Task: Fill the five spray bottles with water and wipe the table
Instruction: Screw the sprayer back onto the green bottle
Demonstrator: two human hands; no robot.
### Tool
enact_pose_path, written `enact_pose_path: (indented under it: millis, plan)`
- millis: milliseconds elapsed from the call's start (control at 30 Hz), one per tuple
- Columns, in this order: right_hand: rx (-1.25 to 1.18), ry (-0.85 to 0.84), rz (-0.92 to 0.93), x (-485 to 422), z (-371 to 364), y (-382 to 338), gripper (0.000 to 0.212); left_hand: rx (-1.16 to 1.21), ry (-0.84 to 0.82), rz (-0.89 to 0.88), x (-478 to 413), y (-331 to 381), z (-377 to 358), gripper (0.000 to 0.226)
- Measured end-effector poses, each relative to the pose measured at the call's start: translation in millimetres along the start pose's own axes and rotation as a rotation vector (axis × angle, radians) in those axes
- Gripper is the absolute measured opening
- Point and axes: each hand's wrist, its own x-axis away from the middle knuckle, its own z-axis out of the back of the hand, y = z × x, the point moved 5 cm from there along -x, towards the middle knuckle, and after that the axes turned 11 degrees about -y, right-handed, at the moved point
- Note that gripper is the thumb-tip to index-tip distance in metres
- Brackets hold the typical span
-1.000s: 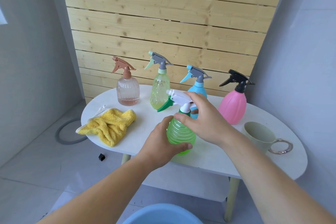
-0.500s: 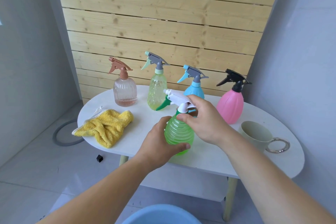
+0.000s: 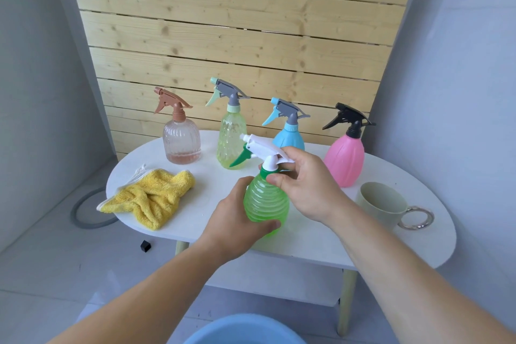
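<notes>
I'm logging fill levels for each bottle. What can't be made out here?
Head view only:
- blue basin: cut off by the bottom edge, contents unseen.
- blue spray bottle: lower body hidden behind the right hand; opaque.
- pink spray bottle: opaque, level unreadable.
- green spray bottle: partly covered by the left hand; level unclear.

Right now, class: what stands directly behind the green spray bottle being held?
Behind the green spray bottle stand the yellow-green bottle and the blue bottle. The right hand covers the blue bottle's base.
</notes>
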Motion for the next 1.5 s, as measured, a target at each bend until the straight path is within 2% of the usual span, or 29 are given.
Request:
enact_pose_path:
  millis: [67,133,200,333,467,733,867,967,1100,1233,1333,1500]
  plan:
    - [-0.007,0.024,-0.031,2.8,-0.3,0.7,0.036,0.013,0.018,0.002,0.8,2.6,2.6,0.069]
    - [0.007,0.053,-0.095,9.1,5.3,0.8,0.057,0.030,0.038,-0.008,-0.5,8.7,4.9,0.069]
    - [0.023,0.085,-0.156,16.1,17.4,1.7,0.064,0.052,0.053,-0.024,-2.0,20.0,6.9,0.071]
    - [0.013,0.047,-0.186,35.7,49.6,-9.8,0.056,0.106,0.062,-0.099,-13.4,63.7,1.6,0.073]
    - [-0.006,0.113,-0.157,54.9,97.4,-24.8,0.028,0.114,0.015,-0.180,-35.2,118.3,-20.8,0.062]
    - [0.046,0.280,-0.196,81.7,199.0,-5.4,0.023,0.047,-0.200,-0.281,-99.8,203.9,-94.8,0.049]
    - [0.047,0.312,-0.220,87.5,233.4,25.7,0.018,0.019,-0.335,-0.224,-134.0,217.7,-133.1,0.041]
    - [0.026,0.343,-0.251,87.9,247.8,55.1,0.017,0.023,-0.405,-0.120,-154.7,209.4,-158.0,0.040]
    - [-0.046,0.383,-0.276,84.5,257.6,98.6,0.017,0.106,-0.492,0.010,-171.5,196.9,-183.5,0.026]
    - [-0.068,0.397,-0.293,79.3,260.1,130.9,0.017,0.095,-0.539,0.088,-189.7,181.1,-199.0,0.044]
    - [-0.062,0.387,-0.290,75.9,262.1,143.5,0.015,-0.015,-0.587,0.123,-204.3,176.8,-202.6,0.056]
    - [-0.065,0.386,-0.278,71.0,262.8,154.1,0.017,-0.121,-0.642,0.160,-219.1,176.4,-203.4,0.062]
